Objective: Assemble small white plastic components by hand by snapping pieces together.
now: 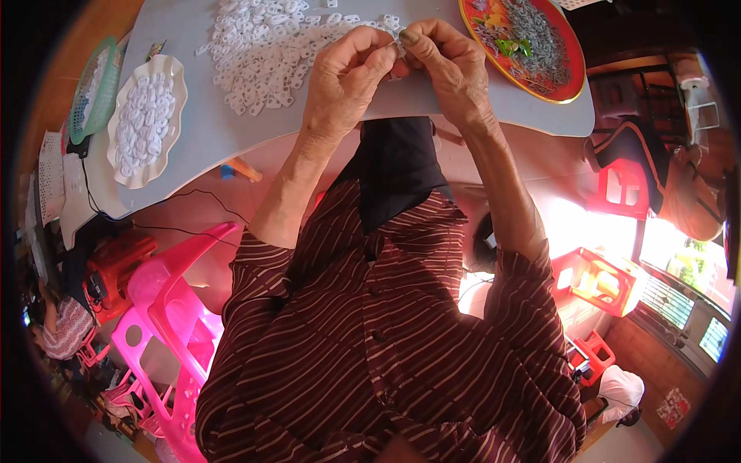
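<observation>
Small white piece [399,49], mostly hidden, pinched by fingertips of left hand [349,77] and right hand [454,71], over worktop [204,123], between white heap [262,65] and red tray [572,65].

Your left hand [343,81] and right hand [457,77] meet over the grey table [207,127], fingertips pinching a small piece [398,48] mostly hidden between them. White parts [262,62] lie loose in a heap just left of your left hand. Farther left, a scalloped dish [179,99] holds more white pieces [144,119], with a green basket [99,116] beside it. Near your right hand, a red tray [570,52] bears a pile of grey parts [540,42].
</observation>
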Available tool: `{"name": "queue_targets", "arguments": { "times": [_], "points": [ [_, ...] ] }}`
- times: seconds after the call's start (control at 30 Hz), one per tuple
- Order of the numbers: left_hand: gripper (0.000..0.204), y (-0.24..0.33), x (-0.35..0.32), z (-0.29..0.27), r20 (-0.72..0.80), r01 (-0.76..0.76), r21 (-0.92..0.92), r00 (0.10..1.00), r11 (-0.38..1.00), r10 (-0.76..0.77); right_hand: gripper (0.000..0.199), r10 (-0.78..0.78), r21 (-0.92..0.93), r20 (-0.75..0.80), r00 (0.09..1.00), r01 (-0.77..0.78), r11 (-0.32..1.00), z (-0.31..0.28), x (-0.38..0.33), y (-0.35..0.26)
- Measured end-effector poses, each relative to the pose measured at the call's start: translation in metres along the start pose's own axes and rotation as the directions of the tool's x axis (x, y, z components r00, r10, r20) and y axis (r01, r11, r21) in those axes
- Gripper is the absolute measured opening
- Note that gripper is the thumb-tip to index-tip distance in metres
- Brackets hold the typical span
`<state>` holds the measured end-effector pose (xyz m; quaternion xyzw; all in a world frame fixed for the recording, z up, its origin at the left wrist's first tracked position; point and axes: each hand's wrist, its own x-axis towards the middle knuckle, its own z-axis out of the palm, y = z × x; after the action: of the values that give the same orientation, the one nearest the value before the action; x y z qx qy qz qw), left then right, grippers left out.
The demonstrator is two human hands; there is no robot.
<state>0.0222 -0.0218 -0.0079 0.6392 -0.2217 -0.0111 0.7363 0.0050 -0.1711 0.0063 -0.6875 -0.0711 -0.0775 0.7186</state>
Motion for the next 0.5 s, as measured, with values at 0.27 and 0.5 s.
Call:
{"name": "queue_targets", "arguments": {
  "times": [0.27,0.5],
  "points": [
    [0.010,0.004,-0.003,0.004,-0.079,-0.027,0.061,0.996,0.998,0.032,0.023,-0.013,-0.167,-0.076,0.997,0.001,0.986,0.009,0.001,-0.006],
    [0.009,0.001,-0.003,0.003,-0.119,-0.009,-0.049,0.993,0.999,0.003,0.022,-0.019,-0.039,-0.054,0.998,0.016,0.999,0.003,0.001,-0.002]
  ]
}}
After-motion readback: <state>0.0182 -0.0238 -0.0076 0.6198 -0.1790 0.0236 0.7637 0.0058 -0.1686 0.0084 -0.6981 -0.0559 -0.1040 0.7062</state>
